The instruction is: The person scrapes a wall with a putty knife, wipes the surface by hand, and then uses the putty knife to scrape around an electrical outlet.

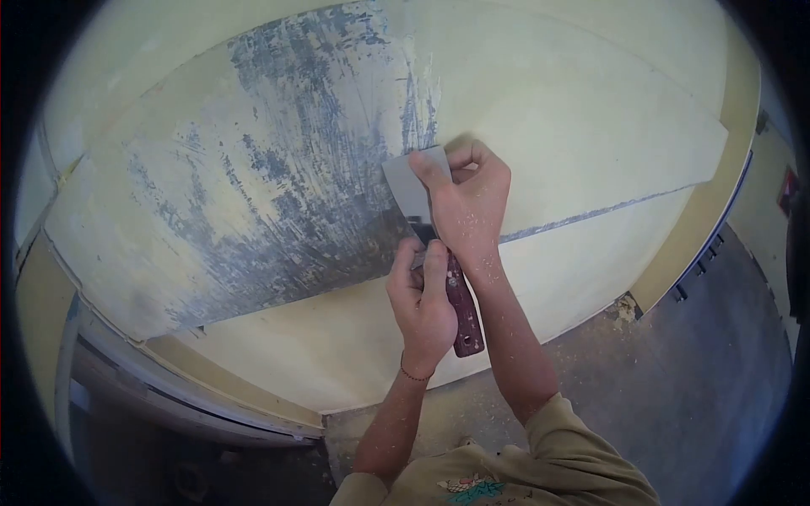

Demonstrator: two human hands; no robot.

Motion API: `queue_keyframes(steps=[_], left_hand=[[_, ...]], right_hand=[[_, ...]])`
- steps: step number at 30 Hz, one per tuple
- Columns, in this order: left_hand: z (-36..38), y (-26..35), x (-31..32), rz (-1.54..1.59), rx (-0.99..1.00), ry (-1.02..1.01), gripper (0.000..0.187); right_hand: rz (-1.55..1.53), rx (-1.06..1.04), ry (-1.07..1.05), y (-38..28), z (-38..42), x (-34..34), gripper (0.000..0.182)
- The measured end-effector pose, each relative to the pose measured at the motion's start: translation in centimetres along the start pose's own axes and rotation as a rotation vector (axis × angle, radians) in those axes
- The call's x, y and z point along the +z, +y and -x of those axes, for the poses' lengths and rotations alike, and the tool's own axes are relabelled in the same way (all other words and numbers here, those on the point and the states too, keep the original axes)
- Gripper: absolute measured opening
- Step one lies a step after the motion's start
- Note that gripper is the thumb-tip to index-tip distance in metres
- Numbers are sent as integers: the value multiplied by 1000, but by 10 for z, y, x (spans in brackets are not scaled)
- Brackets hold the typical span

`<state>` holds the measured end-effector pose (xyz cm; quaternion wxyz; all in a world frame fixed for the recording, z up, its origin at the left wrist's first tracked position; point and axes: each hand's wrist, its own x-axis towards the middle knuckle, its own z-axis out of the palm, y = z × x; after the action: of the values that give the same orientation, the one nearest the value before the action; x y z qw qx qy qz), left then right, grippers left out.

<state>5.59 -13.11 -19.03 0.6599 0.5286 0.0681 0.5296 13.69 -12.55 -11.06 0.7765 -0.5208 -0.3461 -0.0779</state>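
Note:
A scraper (409, 187) with a wide grey metal blade and a dark red handle is held in front of the wall. My right hand (472, 196) grips the blade near its right edge, thumb flat on the face and fingers curled behind. Lower down, my left hand (423, 304) pinches the scraper close to where blade and handle meet. The handle hangs down between my forearms, with a hole at its end. Behind the blade, the scraped grey patch (295, 160) shows streaks through pale yellow paint. White flecks dot my right hand and forearm.
The pale yellow panel (574, 126) extends to the right, its lower edge (607, 207) showing grey. Below it lies a grey floor (607, 379). A curved ledge (194, 401) runs along the lower left, and dark hooks or pegs (700, 268) line the right side.

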Motion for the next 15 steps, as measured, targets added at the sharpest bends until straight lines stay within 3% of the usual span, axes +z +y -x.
queue_keyframes(steps=[3, 4, 6, 8, 13, 15], left_hand=[[18, -11, -5, -40, -48, 8, 14], [20, -16, -4, -96, -71, 14, 14], [18, -21, -4, -38, -70, -24, 14], [14, -10, 1, -78, 2, -68, 14], [13, -12, 0, -38, -51, -57, 16], [12, -12, 1, -59, -41, -73, 16]], right_hand=[[-1, -44, -11, 39, 11, -12, 26], [-2, -54, -6, 36, 12, -16, 26], [-4, 135, -11, 29, 18, -23, 26], [14, 151, -14, 15, 11, -22, 25], [-26, 80, 10, 17, 15, -18, 25], [29, 152, -5, 14, 8, -21, 25]])
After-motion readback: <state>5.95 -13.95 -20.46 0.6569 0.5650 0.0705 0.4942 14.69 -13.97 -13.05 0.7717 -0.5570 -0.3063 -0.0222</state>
